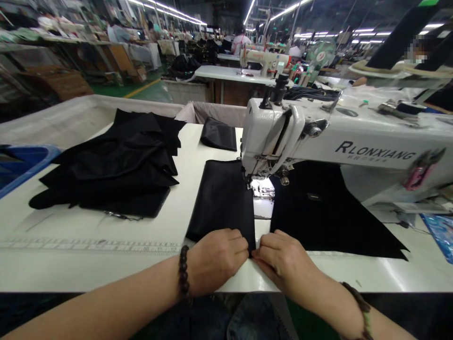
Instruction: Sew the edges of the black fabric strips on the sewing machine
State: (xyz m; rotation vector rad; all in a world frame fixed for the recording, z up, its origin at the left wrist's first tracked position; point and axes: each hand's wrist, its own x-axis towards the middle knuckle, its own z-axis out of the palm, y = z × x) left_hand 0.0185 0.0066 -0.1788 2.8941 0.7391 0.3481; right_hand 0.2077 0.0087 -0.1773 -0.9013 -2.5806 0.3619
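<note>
Green factory floor (109, 89) spread beyond a smooth white table (88, 269) and its white sewing machine (311, 134). Left of the machine slumped a crumpled black cloth heap (120, 151); nearer, just beside the machine, lay a flat, four-sided black panel (222, 198), faintly shiny, probably light, bendable and slippery, best held by its edges. Before the machine, the left hand (219, 257) and right hand (288, 259) pinched its near corner, fingers curled.

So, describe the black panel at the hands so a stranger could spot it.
Find the nearest sewing machine. Left of its presser foot, a black panel has its near corner at the left hand and right hand. The black cloth on its right has a label; this shows none.
</note>
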